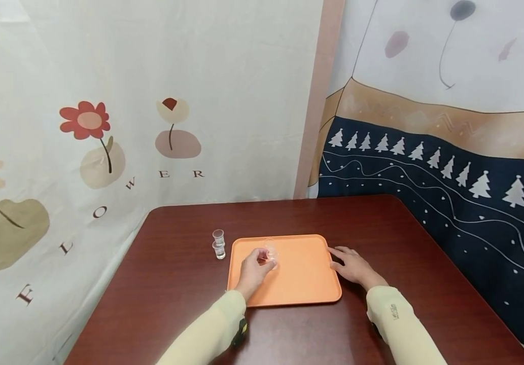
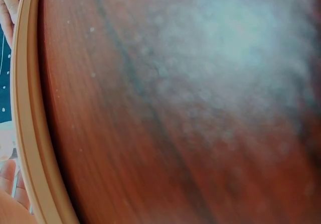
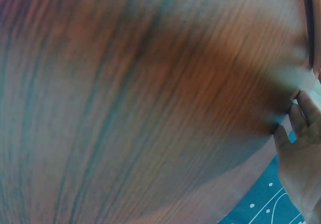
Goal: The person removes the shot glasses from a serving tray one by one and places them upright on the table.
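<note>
My cream sleeves (image 1: 394, 319) lay over a dark reddish-brown wooden table (image 1: 175, 284) beside a flat orange plastic tray (image 1: 303, 276) and clear small cups (image 1: 218, 244).

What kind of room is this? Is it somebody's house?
Probably a small staged corner, not surely a home: a dark wooden table pushed against hung cartoon cloths, a flower cloth and a bear cloth.

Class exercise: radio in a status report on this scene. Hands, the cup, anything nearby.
Left hand pinches small clear cup over orange tray. Right hand flat at the tray's right edge. Two stacked clear cups stand left of tray, apart.
</note>
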Demonstrator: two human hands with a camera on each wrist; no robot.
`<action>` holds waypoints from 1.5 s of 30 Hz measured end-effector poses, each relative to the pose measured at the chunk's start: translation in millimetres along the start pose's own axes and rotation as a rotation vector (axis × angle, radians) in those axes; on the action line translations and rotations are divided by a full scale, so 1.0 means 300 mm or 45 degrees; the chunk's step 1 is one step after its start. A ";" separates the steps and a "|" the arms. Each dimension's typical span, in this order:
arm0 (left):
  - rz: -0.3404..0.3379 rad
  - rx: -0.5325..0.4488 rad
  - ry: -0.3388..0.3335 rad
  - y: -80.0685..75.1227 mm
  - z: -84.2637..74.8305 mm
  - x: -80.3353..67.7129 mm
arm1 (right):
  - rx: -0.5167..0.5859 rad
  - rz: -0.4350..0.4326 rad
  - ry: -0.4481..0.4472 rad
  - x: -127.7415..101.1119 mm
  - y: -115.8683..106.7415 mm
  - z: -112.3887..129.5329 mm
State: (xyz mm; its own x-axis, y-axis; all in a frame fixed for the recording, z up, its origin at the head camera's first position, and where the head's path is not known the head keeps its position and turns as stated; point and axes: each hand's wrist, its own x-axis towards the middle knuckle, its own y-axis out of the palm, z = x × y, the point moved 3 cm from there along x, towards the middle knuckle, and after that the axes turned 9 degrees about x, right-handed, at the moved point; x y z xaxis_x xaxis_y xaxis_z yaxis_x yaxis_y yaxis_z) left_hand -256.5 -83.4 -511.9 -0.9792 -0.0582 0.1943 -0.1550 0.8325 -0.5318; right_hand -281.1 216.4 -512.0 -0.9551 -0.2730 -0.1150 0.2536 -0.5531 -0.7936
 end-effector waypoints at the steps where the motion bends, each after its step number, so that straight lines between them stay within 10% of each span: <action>1: -0.002 -0.004 -0.001 0.000 0.000 0.000 | 0.002 -0.001 0.001 0.000 0.000 0.001; 21: -0.010 -0.003 0.023 -0.012 0.001 -0.010 | -0.012 0.006 -0.001 -0.002 0.003 0.004; 45: -0.168 0.008 0.010 -0.149 -0.001 0.035 | -0.026 0.023 -0.009 0.006 -0.008 0.012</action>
State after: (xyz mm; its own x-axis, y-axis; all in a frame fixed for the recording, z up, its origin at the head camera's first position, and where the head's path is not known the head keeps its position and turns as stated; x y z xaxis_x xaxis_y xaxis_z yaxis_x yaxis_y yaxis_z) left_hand -259.8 -121.1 -485.9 -0.9492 -0.1624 0.2696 -0.2832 0.8145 -0.5064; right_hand -282.8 214.2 -508.1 -0.9492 -0.2887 -0.1253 0.2678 -0.5320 -0.8032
